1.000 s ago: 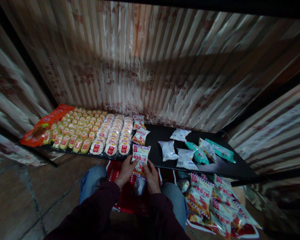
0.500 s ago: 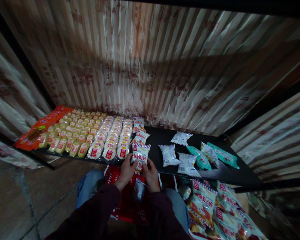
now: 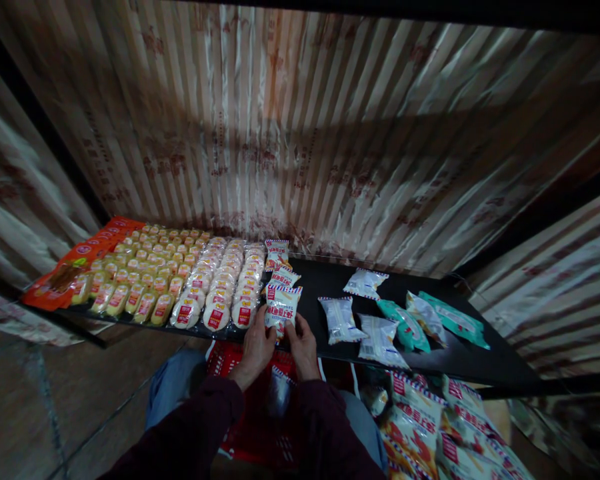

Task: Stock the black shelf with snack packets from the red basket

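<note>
In the head view I see the left hand (image 3: 258,339) and the right hand (image 3: 302,347) pinching a snack bag (image 3: 282,303) from both sides, at the near edge of the shelf (image 3: 311,287). Left of this grip lie round packets (image 3: 221,283). Light, even pressure should keep the bag uncrushed.

Two hands (image 3: 258,341), two shelved teal packets (image 3: 406,327) and three round-snack rows (image 3: 222,285) show.
</note>
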`<state>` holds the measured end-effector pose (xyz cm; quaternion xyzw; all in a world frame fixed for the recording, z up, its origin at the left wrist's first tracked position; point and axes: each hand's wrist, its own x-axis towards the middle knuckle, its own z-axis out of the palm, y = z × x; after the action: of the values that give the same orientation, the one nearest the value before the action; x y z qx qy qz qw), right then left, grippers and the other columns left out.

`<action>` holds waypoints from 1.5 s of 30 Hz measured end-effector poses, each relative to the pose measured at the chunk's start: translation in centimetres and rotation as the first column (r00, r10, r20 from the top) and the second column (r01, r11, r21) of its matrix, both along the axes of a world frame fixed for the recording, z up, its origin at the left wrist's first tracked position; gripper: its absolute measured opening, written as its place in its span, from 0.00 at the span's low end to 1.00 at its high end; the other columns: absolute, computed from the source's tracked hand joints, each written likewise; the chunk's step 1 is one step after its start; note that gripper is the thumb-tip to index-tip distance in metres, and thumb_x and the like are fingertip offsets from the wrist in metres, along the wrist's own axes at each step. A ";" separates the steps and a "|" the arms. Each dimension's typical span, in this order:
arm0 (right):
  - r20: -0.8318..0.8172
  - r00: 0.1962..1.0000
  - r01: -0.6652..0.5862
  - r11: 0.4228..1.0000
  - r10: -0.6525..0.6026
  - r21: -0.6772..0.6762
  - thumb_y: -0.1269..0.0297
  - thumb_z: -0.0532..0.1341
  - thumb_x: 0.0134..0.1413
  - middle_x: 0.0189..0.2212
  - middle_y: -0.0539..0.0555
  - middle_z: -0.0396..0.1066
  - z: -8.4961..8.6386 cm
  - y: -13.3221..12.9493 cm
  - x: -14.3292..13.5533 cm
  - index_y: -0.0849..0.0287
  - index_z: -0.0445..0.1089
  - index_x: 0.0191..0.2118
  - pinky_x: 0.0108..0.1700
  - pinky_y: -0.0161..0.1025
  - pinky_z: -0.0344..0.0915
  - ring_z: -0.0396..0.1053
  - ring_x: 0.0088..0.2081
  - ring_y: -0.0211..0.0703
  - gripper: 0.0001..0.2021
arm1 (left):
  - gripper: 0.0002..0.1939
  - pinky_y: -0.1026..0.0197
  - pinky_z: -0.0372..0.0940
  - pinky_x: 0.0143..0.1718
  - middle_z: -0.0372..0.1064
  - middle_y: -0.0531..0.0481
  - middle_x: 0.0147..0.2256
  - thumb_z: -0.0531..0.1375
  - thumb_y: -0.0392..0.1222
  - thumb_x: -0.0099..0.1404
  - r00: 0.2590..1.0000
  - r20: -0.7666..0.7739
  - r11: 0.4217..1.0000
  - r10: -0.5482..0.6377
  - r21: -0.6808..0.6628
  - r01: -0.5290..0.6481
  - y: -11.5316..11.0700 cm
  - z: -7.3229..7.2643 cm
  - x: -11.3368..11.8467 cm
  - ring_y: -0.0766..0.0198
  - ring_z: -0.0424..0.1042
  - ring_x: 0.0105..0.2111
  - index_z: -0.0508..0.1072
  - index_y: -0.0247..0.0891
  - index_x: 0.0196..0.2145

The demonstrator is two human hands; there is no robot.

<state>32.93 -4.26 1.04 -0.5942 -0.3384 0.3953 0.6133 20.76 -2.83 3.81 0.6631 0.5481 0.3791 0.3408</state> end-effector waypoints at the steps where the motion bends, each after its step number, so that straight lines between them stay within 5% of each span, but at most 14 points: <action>1: 0.011 1.000 0.001 1.000 -0.001 -0.004 0.52 0.64 0.44 0.44 0.58 0.75 0.0 0.1 0.0 0.60 0.68 0.49 0.47 0.45 0.68 0.72 0.43 0.49 0.26 | 0.29 0.50 0.58 0.57 0.60 0.39 0.58 0.53 0.34 0.59 1.000 -0.007 1.000 -0.003 -0.001 0.003 0.1 0.0 0.1 0.53 0.62 0.57 0.58 0.35 0.59; 12: 0.183 0.983 0.020 0.996 -0.004 -0.087 0.48 0.60 0.45 0.45 0.59 0.74 -0.5 1.1 0.3 0.61 0.68 0.50 0.49 0.46 0.66 0.72 0.45 0.51 0.29 | 0.33 0.48 0.55 0.60 0.58 0.36 0.59 0.51 0.30 0.58 0.997 -0.063 0.998 -0.049 0.044 0.052 0.9 -0.9 0.5 0.52 0.58 0.60 0.53 0.32 0.62; 24: 0.362 0.930 0.101 0.990 -0.061 -0.093 0.47 0.60 0.43 0.47 0.62 0.72 -0.8 1.7 0.8 0.63 0.70 0.48 0.54 0.49 0.61 0.68 0.49 0.54 0.29 | 0.32 0.48 0.46 0.65 0.39 0.39 0.67 0.46 0.29 0.61 0.988 -0.133 0.989 -0.074 0.114 0.090 0.9 -2.8 1.5 0.55 0.39 0.66 0.50 0.31 0.63; 35: -0.189 0.979 0.054 0.995 -0.070 -0.088 0.42 0.59 0.47 0.43 0.57 0.76 0.7 5.4 2.2 0.59 0.68 0.49 0.41 0.42 0.70 0.74 0.41 0.49 0.29 | 0.33 0.50 0.44 0.66 0.37 0.40 0.67 0.47 0.29 0.61 0.991 -0.110 0.991 -0.078 0.096 0.088 0.7 -2.4 1.8 0.58 0.36 0.67 0.49 0.32 0.64; 45: -0.200 0.976 0.062 0.992 -0.083 -0.109 0.47 0.65 0.42 0.44 0.57 0.75 0.7 7.7 3.3 0.59 0.67 0.50 0.40 0.41 0.70 0.74 0.41 0.48 0.30 | 0.36 0.53 0.42 0.66 0.39 0.39 0.67 0.50 0.32 0.58 0.998 0.023 0.998 -0.059 0.004 0.059 1.8 -1.3 2.8 0.56 0.38 0.67 0.47 0.28 0.64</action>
<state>36.19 3.47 1.71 -0.5929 -0.2311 0.4485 0.6276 23.54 -1.02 2.51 0.6751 0.5237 0.3775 0.3569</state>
